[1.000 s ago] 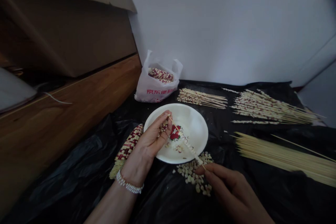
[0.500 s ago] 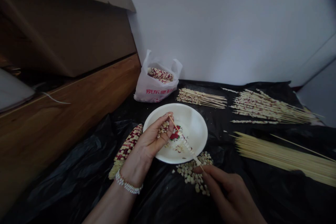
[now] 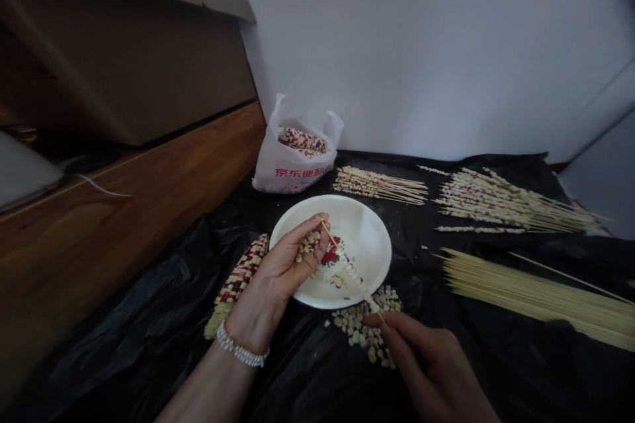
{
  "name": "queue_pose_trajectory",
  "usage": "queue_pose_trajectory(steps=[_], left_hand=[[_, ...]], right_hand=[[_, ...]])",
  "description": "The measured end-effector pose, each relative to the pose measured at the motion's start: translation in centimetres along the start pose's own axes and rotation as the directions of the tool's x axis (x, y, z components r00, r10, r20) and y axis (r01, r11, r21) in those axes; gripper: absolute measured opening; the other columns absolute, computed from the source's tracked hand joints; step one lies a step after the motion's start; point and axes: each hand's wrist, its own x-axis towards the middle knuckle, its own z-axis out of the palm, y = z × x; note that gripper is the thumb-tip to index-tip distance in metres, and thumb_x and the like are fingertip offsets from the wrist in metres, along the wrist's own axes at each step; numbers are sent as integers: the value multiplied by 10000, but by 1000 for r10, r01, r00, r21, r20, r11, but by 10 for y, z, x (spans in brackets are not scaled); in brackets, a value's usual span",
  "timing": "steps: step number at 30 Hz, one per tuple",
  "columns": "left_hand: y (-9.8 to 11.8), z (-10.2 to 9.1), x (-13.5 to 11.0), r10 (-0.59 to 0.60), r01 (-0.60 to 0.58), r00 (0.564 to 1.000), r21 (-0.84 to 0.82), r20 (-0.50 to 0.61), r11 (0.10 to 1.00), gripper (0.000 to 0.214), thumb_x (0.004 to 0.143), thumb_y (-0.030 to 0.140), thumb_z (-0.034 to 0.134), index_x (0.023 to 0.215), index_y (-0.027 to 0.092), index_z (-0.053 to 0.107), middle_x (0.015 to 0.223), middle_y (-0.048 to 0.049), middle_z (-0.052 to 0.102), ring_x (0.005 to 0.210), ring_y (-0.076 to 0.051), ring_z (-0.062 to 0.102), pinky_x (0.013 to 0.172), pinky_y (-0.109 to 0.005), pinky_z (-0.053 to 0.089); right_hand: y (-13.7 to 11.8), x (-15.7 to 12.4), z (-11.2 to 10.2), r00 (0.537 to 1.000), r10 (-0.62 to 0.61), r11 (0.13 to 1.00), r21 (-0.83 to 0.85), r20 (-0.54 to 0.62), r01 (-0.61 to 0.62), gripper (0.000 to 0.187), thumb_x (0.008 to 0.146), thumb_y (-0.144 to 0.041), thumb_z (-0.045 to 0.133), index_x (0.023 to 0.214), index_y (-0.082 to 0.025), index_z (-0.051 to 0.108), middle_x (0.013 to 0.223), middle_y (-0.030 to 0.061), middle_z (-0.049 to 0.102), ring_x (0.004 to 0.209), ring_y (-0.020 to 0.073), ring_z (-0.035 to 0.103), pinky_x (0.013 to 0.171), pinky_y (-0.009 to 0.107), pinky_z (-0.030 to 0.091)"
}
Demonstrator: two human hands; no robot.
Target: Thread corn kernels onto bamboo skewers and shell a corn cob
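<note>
A bamboo skewer [image 3: 330,236] spans the gap between both hands above a white plate [image 3: 357,208].

The right hand [image 3: 421,363] is nearer the skewer's lower end, its fingers [image 3: 397,329] closed in a pinch there; the left hand [image 3: 280,271] curls closed around a small clump of corn kernels [image 3: 308,244] at the upper tip. The skewer's long axis slants from lower right to upper left, pale kernels threaded along its middle. A red-and-cream corn cob [image 3: 238,284] lies beside the left hand, loose kernels [image 3: 357,330] below the plate. Farther off sit a white plastic bag [image 3: 292,175], 2 bunches of kernel-laden skewers [image 3: 510,208] and bare skewers [image 3: 540,301].
</note>
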Motion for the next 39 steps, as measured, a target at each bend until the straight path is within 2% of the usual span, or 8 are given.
queue_pose_trajectory(steps=[5,9,16,20,28,32,36,39], left_hand=[[-8,-3,-9,-23,21,999,48,40,999,240,748,-59,600,917,83,693,908,-82,702,746,-118,669,662,-174,570],[-18,-9,-15,-14,5,997,127,72,992,505,686,-182,536,1003,174,704,1063,-60,703,924,-131,670,756,-160,554],[-22,-7,-4,-119,113,991,101,56,988,335,809,39,602,1135,107,641,1042,-138,697,883,-195,697,739,-271,594],[-11,-2,-3,-199,201,975,-8,96,980,362,925,148,428,1238,8,542,1023,-210,686,947,-253,691,760,-350,594],[-3,8,-13,-164,165,986,-35,7,986,459,880,-7,377,1285,120,551,963,-135,728,898,-199,703,699,-257,585],[-5,4,-11,-151,152,988,-98,26,983,411,913,45,391,1284,125,548,855,-99,715,783,-161,700,652,-223,581],[-4,-5,-3,-176,187,977,-84,124,979,328,925,120,455,1226,131,585,635,-7,578,469,-68,545,420,-128,463],[-2,-8,-2,-152,160,975,-37,163,986,320,928,160,466,1222,112,584,625,1,532,476,-63,520,421,-125,442]], right_hand=[[1,1,-3,1000,-27,999,-20,-13,27,310,939,-276,447,1004,-185,736,637,29,710,546,178,685,496,226,522],[2,4,-8,1000,-6,999,-49,21,7,312,943,-265,445,1055,-184,725,659,25,717,562,178,691,553,235,545],[4,7,-14,1000,0,996,-89,-25,-3,314,934,-264,463,1074,-177,731,834,60,775,806,218,739,648,230,563],[4,8,-16,1000,-1,996,-91,-31,-1,322,933,-269,463,1073,-172,736,895,71,779,816,219,740,681,233,563],[-1,5,-13,999,53,997,-57,6,-52,325,945,-295,453,1083,-196,730,684,19,735,642,194,711,530,217,522],[0,4,-13,1000,17,998,-66,18,-16,333,945,-291,443,1066,-187,735,625,12,700,616,187,698,511,218,508],[2,4,-13,1000,6,997,-76,17,-5,324,941,-269,446,1078,-183,726,750,30,750,616,167,703,532,214,515],[3,4,-12,1000,-1,997,-77,10,2,325,943,-273,443,1053,-175,732,800,50,760,701,184,723,575,221,528]])
